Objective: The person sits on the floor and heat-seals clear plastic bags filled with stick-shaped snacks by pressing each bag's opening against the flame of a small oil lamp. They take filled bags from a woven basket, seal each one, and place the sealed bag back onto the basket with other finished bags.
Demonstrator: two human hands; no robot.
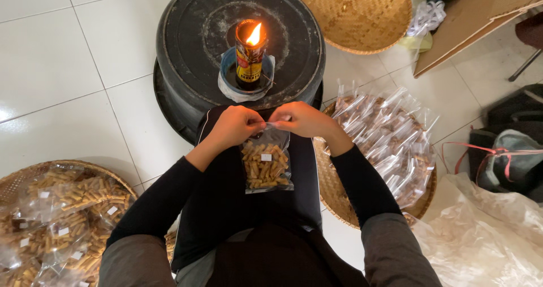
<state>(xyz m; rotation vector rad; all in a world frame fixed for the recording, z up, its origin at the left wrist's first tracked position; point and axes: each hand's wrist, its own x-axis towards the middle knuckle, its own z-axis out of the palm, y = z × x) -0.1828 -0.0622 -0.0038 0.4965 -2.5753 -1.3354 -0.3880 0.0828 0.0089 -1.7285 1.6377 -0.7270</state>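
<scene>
My left hand (235, 125) and my right hand (304, 119) pinch the top edge of a small clear plastic bag (266, 165) filled with golden stick snacks and a small white label. The bag hangs over my dark lap, just in front of a lit candle lamp (250, 54). The lamp is a tall can with a flame on top, and it stands in a blue dish on an upturned black tub (192, 43). Both hands are close together at the bag's mouth, fingers closed on it.
A woven tray (331, 185) on my right holds several sealed snack bags. Another woven tray (34, 174) at the lower left holds more bags of snacks. An empty woven basket (356, 12) lies behind the tub. Cardboard (469, 21), dark bags (509, 151) and white plastic sheeting (486, 236) lie at the right.
</scene>
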